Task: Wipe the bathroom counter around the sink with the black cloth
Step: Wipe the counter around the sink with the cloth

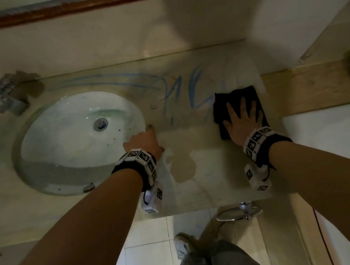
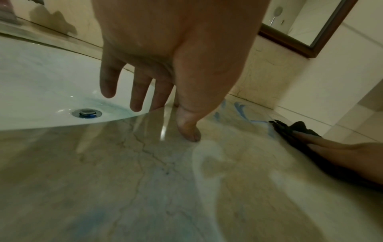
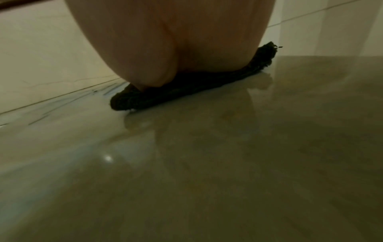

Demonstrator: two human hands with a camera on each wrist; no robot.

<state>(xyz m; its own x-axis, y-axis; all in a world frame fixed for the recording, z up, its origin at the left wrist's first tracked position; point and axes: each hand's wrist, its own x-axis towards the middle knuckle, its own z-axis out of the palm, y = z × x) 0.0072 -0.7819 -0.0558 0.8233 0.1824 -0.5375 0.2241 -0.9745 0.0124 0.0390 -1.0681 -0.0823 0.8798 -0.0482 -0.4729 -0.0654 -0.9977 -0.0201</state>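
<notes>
- The black cloth lies flat on the counter, to the right of the sink and well apart from it, near the counter's right end.
- My right hand presses down on the cloth with the fingers straight and fanned out; the palm covers its near half and the cloth's far edge shows beyond my fingertips.
- From my right wrist, the heel of that hand sits on the cloth, which is squashed thin against the glossy stone.
- Blue streaks mark the counter just left of the cloth and curve on round the far side of the sink.
- My left hand rests at the sink's right rim, holding nothing. Its thumb touches the counter, and the other fingers hang loosely, slightly apart, over the white bowl.
- A metal drain sits in the middle of the sink.
- A pale wet patch shows on the counter between my two wrists.
- A chrome towel ring hangs below the counter's near edge.
</notes>
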